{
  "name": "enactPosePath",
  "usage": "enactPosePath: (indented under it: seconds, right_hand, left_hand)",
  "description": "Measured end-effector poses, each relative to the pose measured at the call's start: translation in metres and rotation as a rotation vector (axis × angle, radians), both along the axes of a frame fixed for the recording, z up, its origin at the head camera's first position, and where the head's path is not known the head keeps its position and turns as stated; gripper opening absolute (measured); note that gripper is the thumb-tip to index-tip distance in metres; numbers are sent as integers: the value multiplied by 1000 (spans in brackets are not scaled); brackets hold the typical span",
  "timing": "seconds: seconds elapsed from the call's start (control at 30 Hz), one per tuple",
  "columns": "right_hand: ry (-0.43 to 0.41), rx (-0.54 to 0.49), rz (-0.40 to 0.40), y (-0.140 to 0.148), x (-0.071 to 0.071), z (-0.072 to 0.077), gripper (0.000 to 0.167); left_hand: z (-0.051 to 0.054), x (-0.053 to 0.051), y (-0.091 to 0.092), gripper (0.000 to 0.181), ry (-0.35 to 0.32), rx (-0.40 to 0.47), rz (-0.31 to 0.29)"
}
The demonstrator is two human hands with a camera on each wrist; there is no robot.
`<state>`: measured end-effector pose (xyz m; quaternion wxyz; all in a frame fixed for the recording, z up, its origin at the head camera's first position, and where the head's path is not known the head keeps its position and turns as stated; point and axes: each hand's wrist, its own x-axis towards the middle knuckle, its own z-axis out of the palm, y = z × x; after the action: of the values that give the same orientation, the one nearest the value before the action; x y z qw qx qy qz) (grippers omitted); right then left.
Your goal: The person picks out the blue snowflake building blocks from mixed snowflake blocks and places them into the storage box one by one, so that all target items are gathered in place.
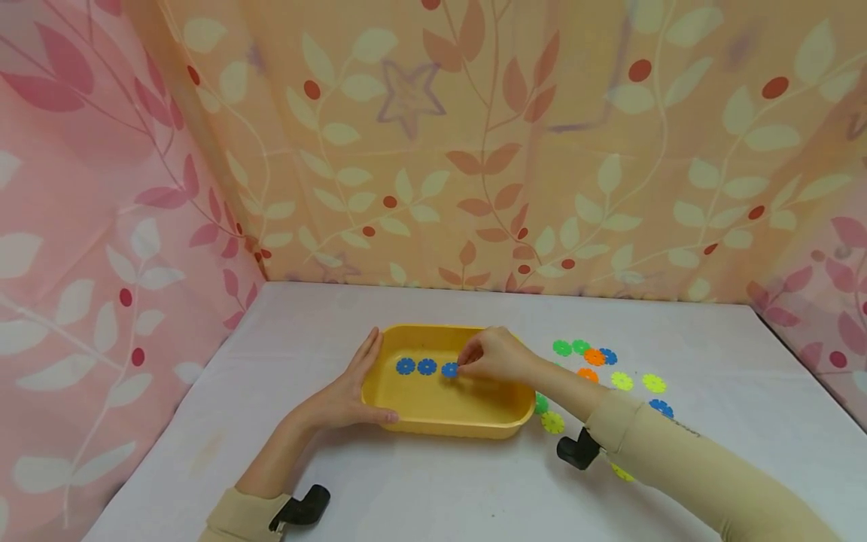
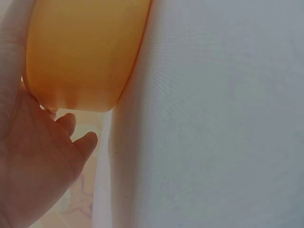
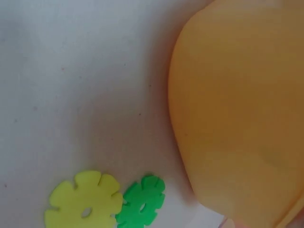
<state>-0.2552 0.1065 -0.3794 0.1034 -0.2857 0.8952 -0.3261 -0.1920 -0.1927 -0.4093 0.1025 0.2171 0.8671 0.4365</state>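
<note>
A yellow plastic basin [image 1: 440,403] stands on the white-covered table. My left hand [image 1: 345,393] rests against its left end, fingers straight along the outside and thumb lying at the front rim. In the left wrist view, that hand [image 2: 40,156] touches the basin's outer wall [image 2: 85,52]. Two blue flower-shaped discs [image 1: 406,366] sit side by side in the basin. To their right, my right hand [image 1: 500,356] reaches over the rim and pinches a third blue flower disc [image 1: 450,369] by its right edge. The right wrist view hides those fingertips behind the basin wall [image 3: 237,104].
Right of the basin lie several loose flower discs: green [image 1: 562,348], orange [image 1: 594,357], yellow [image 1: 654,383] and blue [image 1: 661,409]. Some are partly hidden by the right arm. Patterned curtains [image 1: 474,150] hang behind the table and at both sides.
</note>
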Motion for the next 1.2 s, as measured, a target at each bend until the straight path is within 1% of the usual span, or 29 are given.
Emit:
enactPosePath:
  seconds: [0.17,0.33,0.43,0.67,0.93,1.03,1.2]
  right_hand:
    - [26,60,-16,-5,-3,-5,8]
    - [46,84,-35,-8,-5,-6,8]
    - [67,92,-33,-10,-6,-8,8]
    - [80,77,-59,-13,-6,-13,8]
    - [101,66,-55,-14,-4,-14,10]
    - [94,61,-60,-13,-4,-13,11]
    - [56,19,-58,-10,-1,-9,14]
  left_hand:
    - [0,0,1,130,-2,3,5]
    - [0,1,2,130,-9,-1,11]
    - [0,1,2,130,-10,0,15]
    - [-1,1,1,130,0,1,9]
    - [-2,0,0,130,13,4,4]
    - [-2,0,0,129,10,5,3]
    - [-2,0,0,129,10,1,5]
